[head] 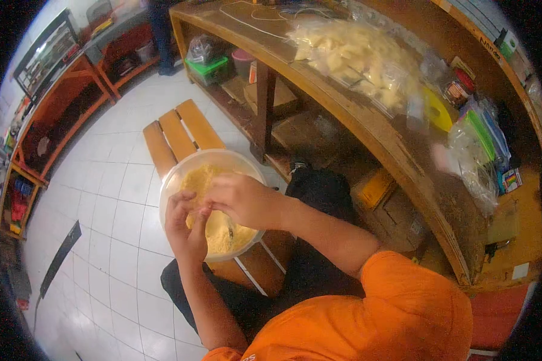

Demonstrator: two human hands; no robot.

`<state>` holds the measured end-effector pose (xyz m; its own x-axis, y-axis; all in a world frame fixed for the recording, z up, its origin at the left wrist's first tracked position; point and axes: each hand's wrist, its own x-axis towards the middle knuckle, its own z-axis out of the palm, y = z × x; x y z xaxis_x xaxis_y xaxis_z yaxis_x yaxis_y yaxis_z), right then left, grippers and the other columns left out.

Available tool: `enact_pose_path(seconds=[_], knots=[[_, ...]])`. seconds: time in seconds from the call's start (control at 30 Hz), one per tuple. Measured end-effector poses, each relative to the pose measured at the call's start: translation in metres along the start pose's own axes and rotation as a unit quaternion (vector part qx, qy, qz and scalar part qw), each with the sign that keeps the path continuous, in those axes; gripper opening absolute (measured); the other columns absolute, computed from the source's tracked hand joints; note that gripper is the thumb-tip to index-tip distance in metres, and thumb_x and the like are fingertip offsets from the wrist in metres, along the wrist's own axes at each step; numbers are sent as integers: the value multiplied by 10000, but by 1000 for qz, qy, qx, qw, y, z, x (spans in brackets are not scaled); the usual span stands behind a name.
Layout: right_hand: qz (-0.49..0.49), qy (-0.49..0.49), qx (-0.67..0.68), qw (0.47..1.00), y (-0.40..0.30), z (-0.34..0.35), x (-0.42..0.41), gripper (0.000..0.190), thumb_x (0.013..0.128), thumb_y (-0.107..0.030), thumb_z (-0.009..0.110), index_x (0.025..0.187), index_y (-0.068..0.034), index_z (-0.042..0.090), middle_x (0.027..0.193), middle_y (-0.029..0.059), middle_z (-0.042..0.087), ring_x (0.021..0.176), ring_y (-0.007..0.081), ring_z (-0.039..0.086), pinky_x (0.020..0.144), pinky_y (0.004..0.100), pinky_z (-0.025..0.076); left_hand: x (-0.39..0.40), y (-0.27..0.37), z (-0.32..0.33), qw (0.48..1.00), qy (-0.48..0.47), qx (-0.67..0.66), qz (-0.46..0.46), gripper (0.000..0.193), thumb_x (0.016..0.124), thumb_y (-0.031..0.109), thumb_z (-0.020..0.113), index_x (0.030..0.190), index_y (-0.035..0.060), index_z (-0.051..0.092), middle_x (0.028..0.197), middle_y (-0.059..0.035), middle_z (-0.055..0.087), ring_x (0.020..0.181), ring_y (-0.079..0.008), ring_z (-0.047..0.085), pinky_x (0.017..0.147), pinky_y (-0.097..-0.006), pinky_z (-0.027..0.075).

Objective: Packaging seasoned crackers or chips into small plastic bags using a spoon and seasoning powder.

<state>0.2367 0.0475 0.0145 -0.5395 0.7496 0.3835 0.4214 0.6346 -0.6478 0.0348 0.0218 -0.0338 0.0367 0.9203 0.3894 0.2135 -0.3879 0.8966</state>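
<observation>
A round, pale plastic tub [167, 180] stands on a slatted wooden bench [176, 131], with yellow crumbly powder [226, 237] inside. Over the tub, my left hand [187, 221] is raised with thumb and fingers curved. My right hand [239, 201] meets it from the right, its blurred fingertips close to my left thumb. Something small and thin may be between the fingertips, but I cannot tell what. A metal utensil [230, 229], probably a spoon, lies partly in the powder.
A wooden workbench [343, 113] curves along the right, bearing clear plastic bags of pale yellow pieces [357, 49] and a red-lidded jar [460, 85]. Cardboard boxes [271, 94] and a green container [207, 67] sit below. Another person's legs [162, 40] show at the top left, near orange-framed shelving [67, 131].
</observation>
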Motion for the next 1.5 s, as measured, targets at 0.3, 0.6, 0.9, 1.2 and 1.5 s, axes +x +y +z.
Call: enact_pose_path(seconds=[0.3, 0.6, 0.9, 1.2, 1.5], knots=[[84, 241, 63, 965, 13, 15, 5, 99, 895, -116, 722, 899, -16, 722, 816, 169, 694, 797, 377, 692, 700, 434, 531, -2, 22, 18, 992, 99, 30, -69, 234, 1031, 146, 687, 856, -6, 656, 759, -20, 651, 622, -90, 577, 568, -250, 482], [132, 97, 292, 942, 3, 29, 3, 105, 898, -58, 750, 893, 18, 678, 802, 92, 660, 707, 158, 625, 693, 331, 513, -4, 22, 22, 991, 83, -73, -77, 243, 1078, 174, 607, 978, -30, 695, 785, -53, 682, 669, -124, 673, 555, -236, 543], [79, 29, 39, 996, 1, 40, 1, 238, 983, -176, 562, 900, 37, 631, 884, 290, 657, 864, 504, 633, 757, 546, 496, -10, 12, 39, 968, 127, 216, -34, 246, 1039, 132, 562, 843, -16, 574, 764, -274, 613, 681, -474, 594, 627, -514, 450], [110, -120, 9, 987, 13, 2, 11, 295, 957, -226, 580, 850, 30, 680, 830, 234, 676, 764, 372, 690, 706, 481, 533, 13, 27, -3, 929, 13, 269, 252, 101, 827, 58, 579, 744, 6, 607, 764, -127, 683, 759, -329, 632, 771, -391, 496], [44, -16, -251, 967, 26, 32, 9, 168, 954, -173, 614, 932, -26, 694, 877, 184, 707, 832, 347, 680, 809, 469, 537, -7, -7, -46, 997, 74, 10, -10, 94, 843, 26, 598, 792, -22, 660, 803, -66, 678, 793, -131, 623, 737, -273, 493]])
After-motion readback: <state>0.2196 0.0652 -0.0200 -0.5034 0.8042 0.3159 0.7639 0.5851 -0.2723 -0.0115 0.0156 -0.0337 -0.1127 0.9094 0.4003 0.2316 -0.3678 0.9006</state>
